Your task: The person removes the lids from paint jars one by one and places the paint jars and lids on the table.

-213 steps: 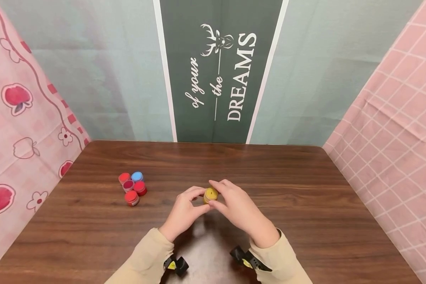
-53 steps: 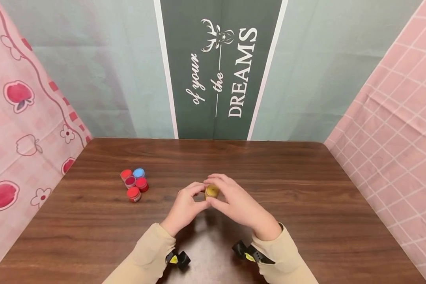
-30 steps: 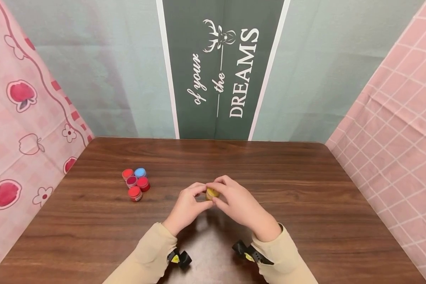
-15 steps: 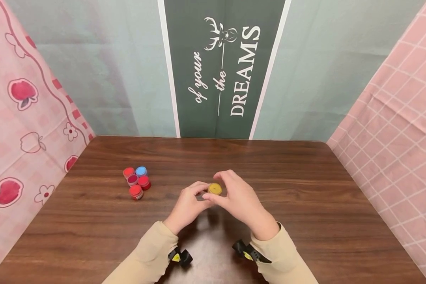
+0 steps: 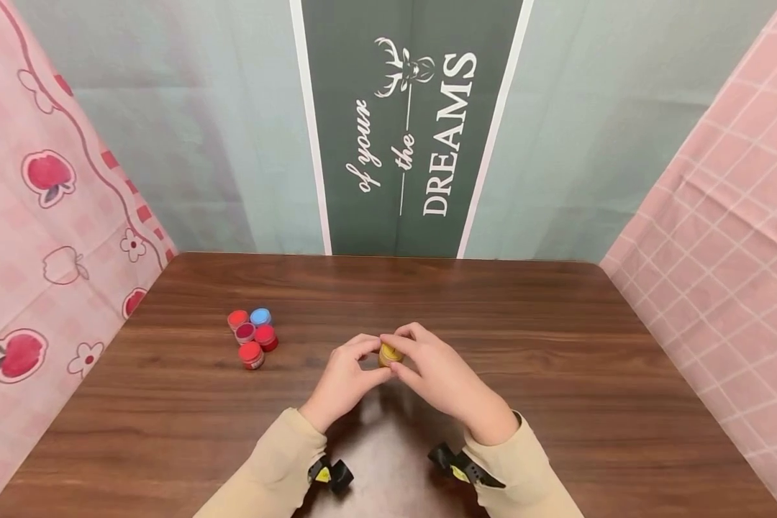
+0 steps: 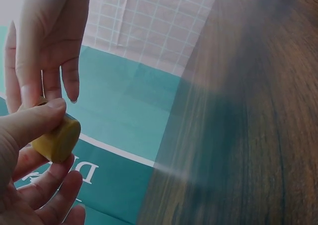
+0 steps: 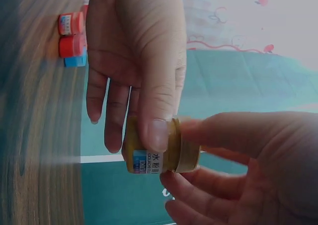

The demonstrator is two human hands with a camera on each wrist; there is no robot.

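A small ochre-yellow gouache paint jar is between the two hands, above the table. My left hand pinches the jar's body; in the right wrist view its thumb lies next to the printed label. My right hand grips the lid with thumb and fingers, partly covering it from above. In the left wrist view the jar's rounded bottom faces the camera, tilted, and the lid end is mostly hidden behind the fingers.
Several closed paint jars stand clustered at left on the brown wooden table: a blue jar, a dark red jar and red ones, the nearest being a red jar. Fabric backdrops surround the table.
Half a second ago the right fingers were spread wider with the jar's top in full view; now they have closed in over the lid. The left hand keeps its hold. The clustered jars stay put.
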